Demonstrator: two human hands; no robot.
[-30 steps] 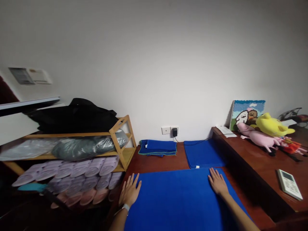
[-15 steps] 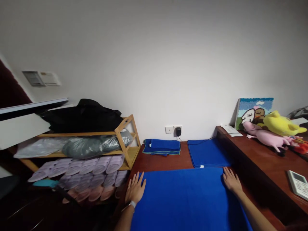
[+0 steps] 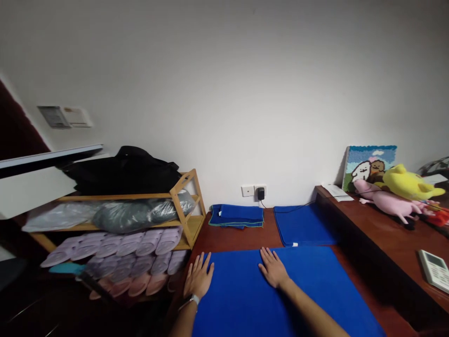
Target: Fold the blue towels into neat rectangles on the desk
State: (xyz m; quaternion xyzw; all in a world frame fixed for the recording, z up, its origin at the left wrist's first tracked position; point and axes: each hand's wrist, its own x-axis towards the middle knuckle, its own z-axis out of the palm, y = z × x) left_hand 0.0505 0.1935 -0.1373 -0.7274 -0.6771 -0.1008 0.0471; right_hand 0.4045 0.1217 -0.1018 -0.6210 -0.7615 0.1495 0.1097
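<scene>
A large blue cloth (image 3: 242, 299) lies spread on the reddish-brown table (image 3: 242, 238). My left hand (image 3: 199, 276) rests with fingers spread over its far left corner, a watch on the wrist. Near the middle of the cloth's far edge, my right hand (image 3: 272, 267) lies flat, fingers apart, holding nothing. Behind the large cloth, a folded blue cloth with a green edge (image 3: 238, 214) sits at the left and another blue cloth (image 3: 303, 224) with a white tag lies at the right.
Left of the table stands a wooden rack (image 3: 191, 229) with slippers (image 3: 149, 241) and a black bag (image 3: 126, 173). On the raised right surface are plush toys (image 3: 389, 201), a picture (image 3: 372, 161) and a white remote (image 3: 435, 269). A black plug (image 3: 260, 193) sits in the wall socket.
My right hand has moved left from the cloth's far right corner to the middle of its far edge. My left hand has stayed at the left corner.
</scene>
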